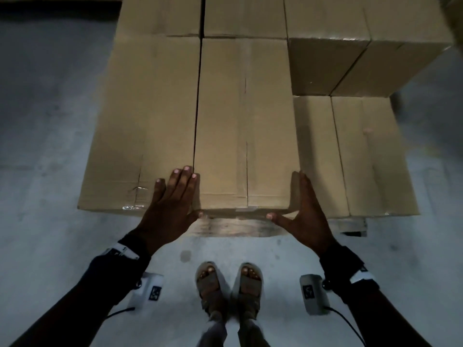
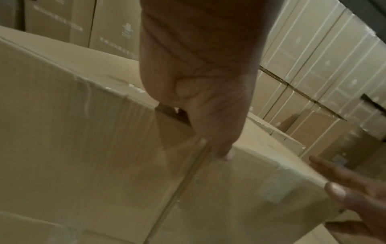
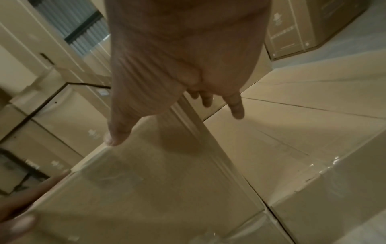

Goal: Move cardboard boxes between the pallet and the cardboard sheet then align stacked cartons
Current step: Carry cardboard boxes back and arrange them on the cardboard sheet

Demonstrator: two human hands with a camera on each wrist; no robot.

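Observation:
A long taped cardboard box (image 1: 240, 126) lies on top of the stack, its near end facing me. My left hand (image 1: 175, 196) lies flat on the near left corner, straight fingers (image 1: 186, 171) on the seam with the neighbouring box (image 1: 145, 126), thumb on the front edge. My right hand (image 1: 304, 206) presses flat against the box's right side, thumb (image 1: 271, 217) along the front bottom edge. The left wrist view shows my left hand's thumb (image 2: 225, 153) on the box's front face (image 2: 104, 148). The right wrist view shows my right hand (image 3: 177, 82) with its fingers (image 3: 238, 109) straight beside the box (image 3: 146, 173).
Lower boxes (image 1: 355, 156) sit to the right, with a taller pair (image 1: 350, 58) behind them. More boxes (image 1: 225, 16) fill the back. Grey concrete floor (image 1: 50, 121) lies left and near me, where my sandalled feet (image 1: 228, 284) stand. Stacked printed cartons (image 2: 325, 66) rise in the background.

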